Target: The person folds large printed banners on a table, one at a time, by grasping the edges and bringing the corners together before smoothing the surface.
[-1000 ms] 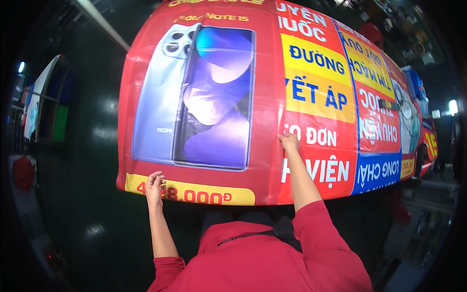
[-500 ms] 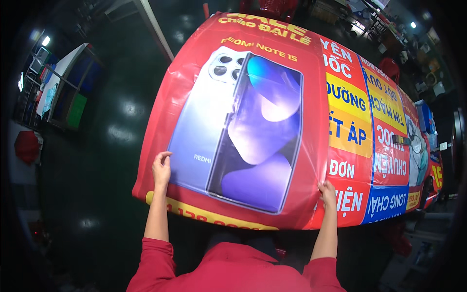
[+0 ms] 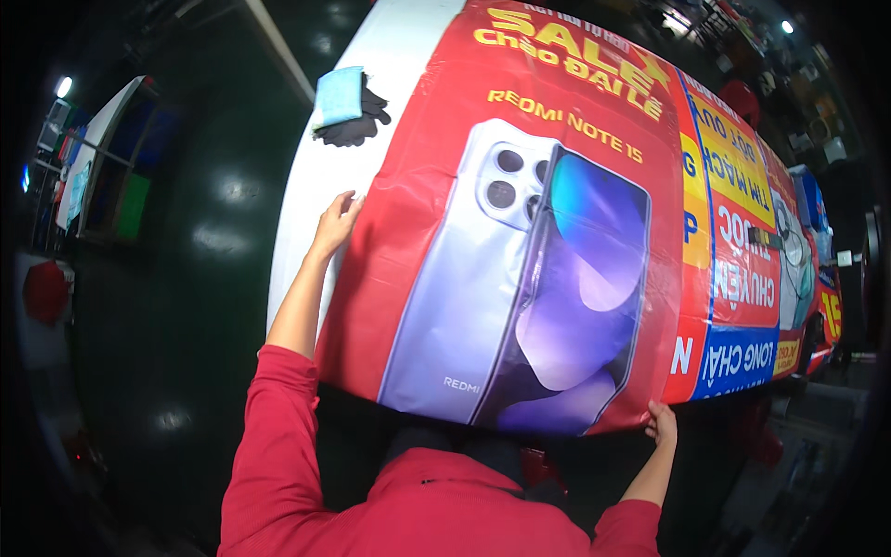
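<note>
A large red glossy printed banner (image 3: 430, 186), picturing two phones, lies over the table and hangs down past its near edge. Along its left edge, my left hand (image 3: 337, 226) has its fingers pinched at the banner's margin. My right hand (image 3: 662, 424) grips the banner at its near right corner, thumb on top. Wrinkles run across the sheet. Beneath its right side lie other printed sheets (image 3: 738, 260) in red, yellow and blue.
The white tabletop (image 3: 302, 218) shows left of the banner. On it rest a folded light-blue cloth (image 3: 339, 97) and a dark glove (image 3: 357, 132). A metal-framed rack (image 3: 111, 158) stands far left; a dark tool (image 3: 768, 240) lies on the right sheets.
The banner has shifted right and toward me, uncovering the white tabletop, cloth and glove. My left hand has moved farther away and slightly right; my right hand has come nearer and to the right.
</note>
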A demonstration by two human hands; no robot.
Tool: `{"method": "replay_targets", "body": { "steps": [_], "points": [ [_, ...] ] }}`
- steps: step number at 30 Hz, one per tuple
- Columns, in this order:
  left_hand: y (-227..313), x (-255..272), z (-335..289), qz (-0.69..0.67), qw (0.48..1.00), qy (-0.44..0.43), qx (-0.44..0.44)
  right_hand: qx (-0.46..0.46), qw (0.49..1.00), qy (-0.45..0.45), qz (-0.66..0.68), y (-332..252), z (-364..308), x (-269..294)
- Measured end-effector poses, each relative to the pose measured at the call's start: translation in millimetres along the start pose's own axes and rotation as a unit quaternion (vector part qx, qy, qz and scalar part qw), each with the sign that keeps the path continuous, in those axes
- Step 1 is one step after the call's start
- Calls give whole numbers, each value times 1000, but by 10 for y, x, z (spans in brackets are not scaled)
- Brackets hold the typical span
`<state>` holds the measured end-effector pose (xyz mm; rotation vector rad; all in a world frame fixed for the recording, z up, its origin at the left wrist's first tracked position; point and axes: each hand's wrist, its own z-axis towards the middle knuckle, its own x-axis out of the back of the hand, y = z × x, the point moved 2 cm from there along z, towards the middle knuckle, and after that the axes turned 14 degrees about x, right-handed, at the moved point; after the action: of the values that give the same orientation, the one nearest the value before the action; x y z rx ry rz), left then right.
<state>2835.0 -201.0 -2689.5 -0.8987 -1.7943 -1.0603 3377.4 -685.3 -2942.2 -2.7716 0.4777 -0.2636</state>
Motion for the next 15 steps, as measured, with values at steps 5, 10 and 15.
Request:
{"method": "replay_targets", "body": {
  "steps": [5, 10, 15],
  "points": [
    [306, -297, 518, -22, 1000, 12, 13, 63, 993, -59, 78, -577, 715, -120],
    [611, -137, 687, 27, 999, 13, 14, 244, 969, -26, -35, -1576, 1599, -444],
    [1059, 114, 45, -166, 984, -54, 17, 276, 959, 59, -24, -2256, 1675, -677]
  ]
}}
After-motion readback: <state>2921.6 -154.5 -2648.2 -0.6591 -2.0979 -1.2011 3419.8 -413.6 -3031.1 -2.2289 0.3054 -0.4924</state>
